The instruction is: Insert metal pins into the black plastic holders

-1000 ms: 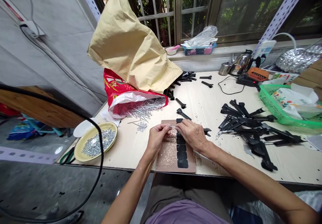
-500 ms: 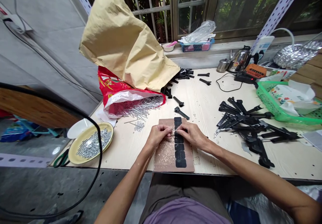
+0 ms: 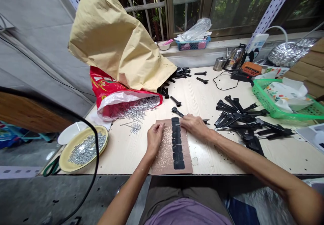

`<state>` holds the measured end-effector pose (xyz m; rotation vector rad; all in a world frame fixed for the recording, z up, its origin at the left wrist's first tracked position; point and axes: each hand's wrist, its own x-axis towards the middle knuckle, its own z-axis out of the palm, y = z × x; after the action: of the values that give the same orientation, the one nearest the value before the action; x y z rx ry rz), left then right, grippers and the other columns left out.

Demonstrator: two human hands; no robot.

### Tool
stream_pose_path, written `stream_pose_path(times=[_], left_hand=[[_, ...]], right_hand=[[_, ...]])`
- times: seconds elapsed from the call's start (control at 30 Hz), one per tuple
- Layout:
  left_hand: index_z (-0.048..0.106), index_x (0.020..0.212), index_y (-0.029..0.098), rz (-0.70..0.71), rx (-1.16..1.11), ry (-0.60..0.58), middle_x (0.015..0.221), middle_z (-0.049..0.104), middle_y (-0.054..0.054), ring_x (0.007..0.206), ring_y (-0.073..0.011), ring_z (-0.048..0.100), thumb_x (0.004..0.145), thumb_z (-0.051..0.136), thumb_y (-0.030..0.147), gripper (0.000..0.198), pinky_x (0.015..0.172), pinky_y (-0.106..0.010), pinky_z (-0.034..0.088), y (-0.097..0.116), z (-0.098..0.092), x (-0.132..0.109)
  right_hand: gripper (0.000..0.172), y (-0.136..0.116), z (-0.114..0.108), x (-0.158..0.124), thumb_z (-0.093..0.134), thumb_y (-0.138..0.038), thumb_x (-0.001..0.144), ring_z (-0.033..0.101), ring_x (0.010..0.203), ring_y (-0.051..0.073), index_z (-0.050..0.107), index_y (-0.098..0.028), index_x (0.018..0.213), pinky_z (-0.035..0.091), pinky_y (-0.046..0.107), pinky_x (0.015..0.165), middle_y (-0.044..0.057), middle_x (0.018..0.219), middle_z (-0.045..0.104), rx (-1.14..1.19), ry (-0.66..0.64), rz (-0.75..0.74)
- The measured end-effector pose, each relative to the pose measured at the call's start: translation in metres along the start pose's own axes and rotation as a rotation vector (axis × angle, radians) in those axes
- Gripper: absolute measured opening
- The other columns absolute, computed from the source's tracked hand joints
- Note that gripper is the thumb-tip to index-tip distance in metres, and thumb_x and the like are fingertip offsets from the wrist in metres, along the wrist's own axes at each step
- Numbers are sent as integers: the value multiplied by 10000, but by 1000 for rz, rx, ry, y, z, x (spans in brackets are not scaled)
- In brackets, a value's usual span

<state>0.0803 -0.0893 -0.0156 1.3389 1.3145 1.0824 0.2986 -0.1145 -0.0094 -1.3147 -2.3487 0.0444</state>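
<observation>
Brown board (image 3: 162, 159), hands (image 3: 155, 137) (image 3: 194, 126) apart (earlier together)

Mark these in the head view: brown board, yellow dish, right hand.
Brown board (image 3: 162, 159): head view, bare speckled surface, lower left.
Yellow dish (image 3: 64, 157): head view, left inner wall near the rim.
Right hand (image 3: 195, 125): head view, back of the hand.

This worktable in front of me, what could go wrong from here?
The yellow dish of small metal pieces sits close to the edge of the worktable, so a bump might tip it off. Metal pins spill from the open red bag, and a nudge could scatter them further. The brown board, with the left hand and right hand near its far end, reaches the front edge, so a pull might slide it over.
</observation>
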Motion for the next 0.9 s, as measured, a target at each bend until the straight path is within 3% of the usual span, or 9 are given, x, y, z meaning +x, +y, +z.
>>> stream_pose_path(times=[0.07,0.13,0.3,0.43,0.6,0.77,0.9], left_hand=[[696,867,165,73,78,59,862,680,-44,801,-165,584,803,581,419,286,712,-233,427,0,3,-1],[693,871,172,107,95,99,881,684,-52,848,-186,589,812,569,409,274,765,-255,427,1,5,-3],[684,923,181,89,15,143,824,679,-53,829,-195,594,802,583,377,251,729,-261,438,-1,7,-6],[679,950,185,83,13,150,792,669,-47,802,-190,593,816,567,370,254,706,-259,437,-1,7,-7],[680,956,186,86,10,149,789,666,-46,778,-183,591,823,557,357,249,699,-254,436,1,8,-8],[676,965,188,81,43,151,810,673,-48,773,-179,591,832,543,352,249,697,-254,437,1,9,-7],[674,968,193,70,48,147,820,670,-49,798,-182,595,839,532,352,250,703,-252,439,0,10,-7]], right_hand=[[288,-4,2,-7,366,-234,968,508,753,142,646,-196,916,403,250,554,30,799,606,35,-70,-198],[292,-4,2,-8,365,-216,966,499,742,139,643,-200,877,401,246,537,20,772,605,50,-107,-296],[307,-4,1,-4,359,-222,966,480,682,128,636,-185,837,407,244,507,22,723,576,73,24,-80],[340,-11,4,-10,313,-167,968,490,697,111,639,-218,887,427,237,520,0,740,578,146,-121,-368],[352,5,-4,8,343,-246,970,497,678,122,645,-176,803,425,243,504,32,719,569,122,-41,-42],[342,1,-3,1,343,-230,970,509,742,122,651,-202,825,425,241,563,22,777,599,161,-164,-299],[332,-5,-2,-7,346,-264,974,529,807,130,650,-196,860,446,261,644,40,852,624,176,-141,-266]])
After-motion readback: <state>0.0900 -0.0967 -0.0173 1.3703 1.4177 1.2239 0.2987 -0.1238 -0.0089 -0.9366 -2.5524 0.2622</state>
